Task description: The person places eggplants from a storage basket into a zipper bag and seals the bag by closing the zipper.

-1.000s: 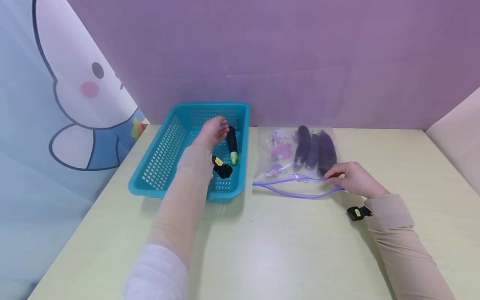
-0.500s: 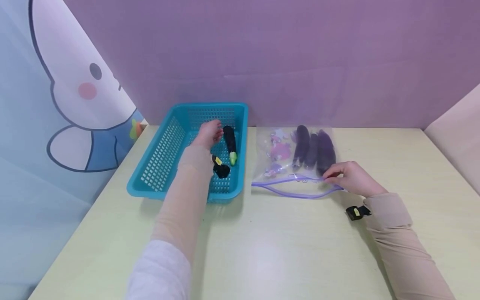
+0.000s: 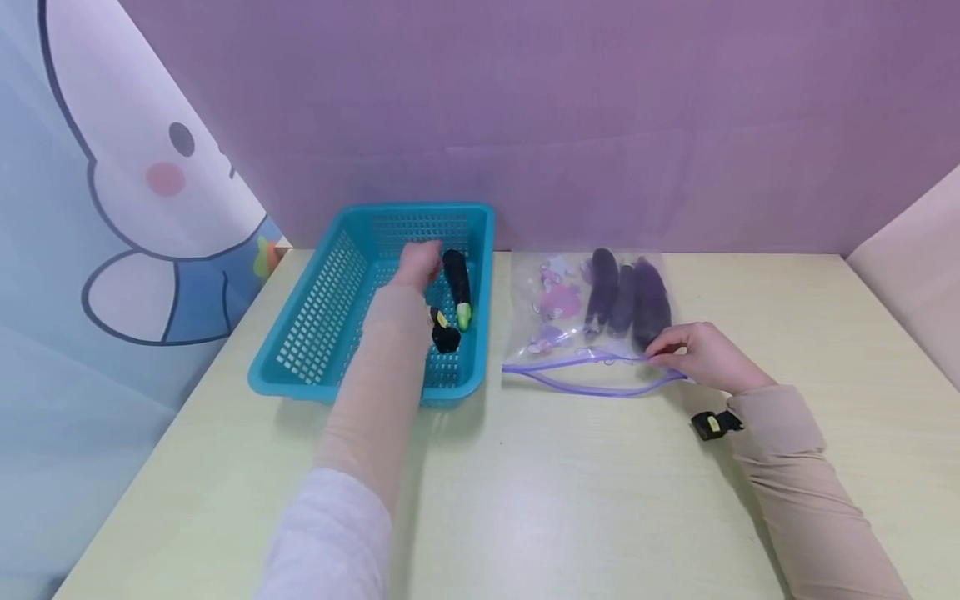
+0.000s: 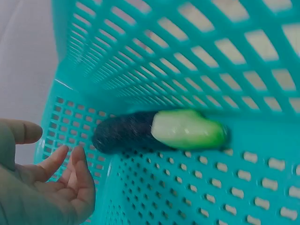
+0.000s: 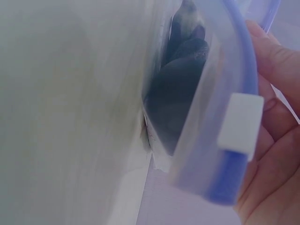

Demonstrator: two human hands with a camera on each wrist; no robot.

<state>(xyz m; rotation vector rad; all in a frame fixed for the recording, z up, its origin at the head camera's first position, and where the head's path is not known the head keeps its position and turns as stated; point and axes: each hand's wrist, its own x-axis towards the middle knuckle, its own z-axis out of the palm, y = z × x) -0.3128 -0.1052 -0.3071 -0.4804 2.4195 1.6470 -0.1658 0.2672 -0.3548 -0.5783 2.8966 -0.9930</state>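
Observation:
Inside the turquoise basket (image 3: 296, 390), my left hand (image 3: 417, 265) hovers beside a dark eggplant (image 3: 456, 279) with a green stem end. In the left wrist view its fingers are loosely bent and hold nothing, apart from the eggplant (image 4: 161, 131). My right hand (image 3: 701, 357) pinches the mouth edge of a clear zip bag (image 3: 525, 333) with a purple seal, at the bag's right corner. Several dark eggplants (image 3: 602, 283) lie in the bag, whose mouth is parted. A white slider (image 5: 241, 124) sits on the seal close to my right fingers.
Basket and bag lie side by side on a pale wooden table (image 3: 517, 492). Behind them rises a purple backdrop (image 3: 562, 125). A blue cartoon-printed cloth (image 3: 45, 400) hangs at the left, and a pale panel (image 3: 918, 275) stands at the right.
My left hand has turned and dropped slightly lower in the basket, still left of the eggplant. The right hand keeps its grip on the bag. The head view has shifted a little.

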